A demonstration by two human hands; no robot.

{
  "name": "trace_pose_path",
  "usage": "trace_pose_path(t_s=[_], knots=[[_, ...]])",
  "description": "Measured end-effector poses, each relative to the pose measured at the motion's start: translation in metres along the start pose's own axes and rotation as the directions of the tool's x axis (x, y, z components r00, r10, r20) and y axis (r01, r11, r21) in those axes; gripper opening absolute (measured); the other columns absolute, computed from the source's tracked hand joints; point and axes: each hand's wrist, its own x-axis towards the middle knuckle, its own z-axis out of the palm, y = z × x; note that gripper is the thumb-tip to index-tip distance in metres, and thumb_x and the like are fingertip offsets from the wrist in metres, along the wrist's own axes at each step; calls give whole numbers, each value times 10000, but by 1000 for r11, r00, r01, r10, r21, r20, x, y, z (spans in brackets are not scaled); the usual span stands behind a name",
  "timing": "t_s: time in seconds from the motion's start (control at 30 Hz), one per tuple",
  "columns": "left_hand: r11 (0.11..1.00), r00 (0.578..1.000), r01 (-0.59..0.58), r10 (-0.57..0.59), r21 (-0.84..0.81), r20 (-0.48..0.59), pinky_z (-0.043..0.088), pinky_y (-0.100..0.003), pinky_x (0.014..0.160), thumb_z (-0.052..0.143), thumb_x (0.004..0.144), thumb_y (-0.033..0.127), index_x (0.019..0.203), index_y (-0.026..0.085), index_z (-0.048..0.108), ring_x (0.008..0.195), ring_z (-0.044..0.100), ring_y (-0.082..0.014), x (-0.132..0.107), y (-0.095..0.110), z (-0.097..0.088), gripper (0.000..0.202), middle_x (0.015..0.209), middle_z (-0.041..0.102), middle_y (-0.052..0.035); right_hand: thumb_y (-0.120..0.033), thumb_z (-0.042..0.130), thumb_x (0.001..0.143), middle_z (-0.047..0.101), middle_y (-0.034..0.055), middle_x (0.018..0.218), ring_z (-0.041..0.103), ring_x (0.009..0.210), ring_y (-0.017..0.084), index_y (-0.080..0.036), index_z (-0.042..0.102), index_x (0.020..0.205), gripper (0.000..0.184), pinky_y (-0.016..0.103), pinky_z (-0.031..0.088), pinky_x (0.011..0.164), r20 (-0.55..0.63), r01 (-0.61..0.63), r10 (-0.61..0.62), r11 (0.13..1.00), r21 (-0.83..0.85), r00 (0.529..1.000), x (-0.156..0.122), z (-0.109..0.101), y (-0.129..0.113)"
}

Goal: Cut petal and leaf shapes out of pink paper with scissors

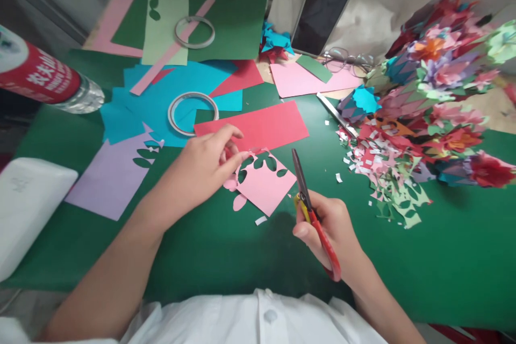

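My right hand is wrapped round a pair of scissors with red and yellow handles, their dark blades together and tilted up. Left of the blades is a piece of pink paper with leaf-shaped holes along its upper edges. My left hand is closed at that paper's upper left corner, thumb and curled fingers at its edge; part of the grip is hidden. Small pink petal cut-outs lie below the left fingertips. Behind the hand a red paper rectangle rests on the green table.
Tape rolls and blue sheets lie at back left, near lilac paper. A water bottle and white box are at left. Paper scraps, a cutter, glasses and paper flowers are at right.
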Motion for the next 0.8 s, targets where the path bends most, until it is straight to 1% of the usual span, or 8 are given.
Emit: trace_pose_path(t_s=[0.17,0.23,0.33,0.4,0.47,0.6,0.7,0.8], knots=[[998,1000,27,-27,-54,-6,448,-234,592,632,849,247,1013,198,608,610,645,-132,1,5,20,174,765,704,23,-785,518,780,437,-48,468,363,391,74,-197,450,608,616,217,287,387,-79,-49,52,998,47,995,-1,0,0],[994,999,15,-19,-109,-31,457,-230,591,637,851,247,945,201,628,626,656,-131,0,7,23,105,769,715,20,-751,523,805,456,-47,468,394,386,80,-201,457,628,582,216,306,385,-105,-59,64,997,50,992,-2,0,1],[966,998,-12,-6,-258,-70,482,-217,585,661,845,264,854,207,649,612,656,-115,-3,12,22,58,765,719,27,-696,544,830,452,-57,459,416,378,85,-204,461,645,533,213,321,379,-177,-64,67,998,22,982,-1,-1,4],[932,996,-36,4,-361,-89,502,-199,593,684,833,257,821,213,656,621,661,-105,-6,15,21,54,752,714,37,-654,567,840,446,-64,453,423,372,86,-206,461,644,501,211,327,375,-271,-60,60,998,11,961,1,-4,5],[889,995,-46,2,-456,-97,520,-174,612,712,814,246,807,218,659,652,672,-97,-8,17,19,61,749,708,47,-598,599,846,456,-65,463,423,375,84,-203,479,644,460,211,326,377,-386,-41,40,999,6,922,3,-7,5],[815,996,-43,-11,-578,-91,528,-124,591,744,772,181,773,220,660,648,663,-72,-10,18,19,93,730,684,62,-471,693,821,622,-16,599,459,422,81,-197,497,636,384,214,354,402,-559,25,3,999,43,829,8,-12,4],[754,995,-69,1,-653,-104,533,-109,576,747,752,131,748,221,667,630,652,-64,-9,18,22,120,716,672,64,-425,738,789,672,10,644,542,492,111,-206,457,602,402,223,413,443,-601,42,22,995,93,799,11,-11,3],[692,990,-109,13,-714,-138,528,-122,526,722,750,80,728,214,662,559,625,-60,-9,20,24,149,694,666,62,-415,747,780,676,11,650,562,503,121,-212,427,600,419,226,408,436,-571,-32,105,990,136,814,13,-10,4]])
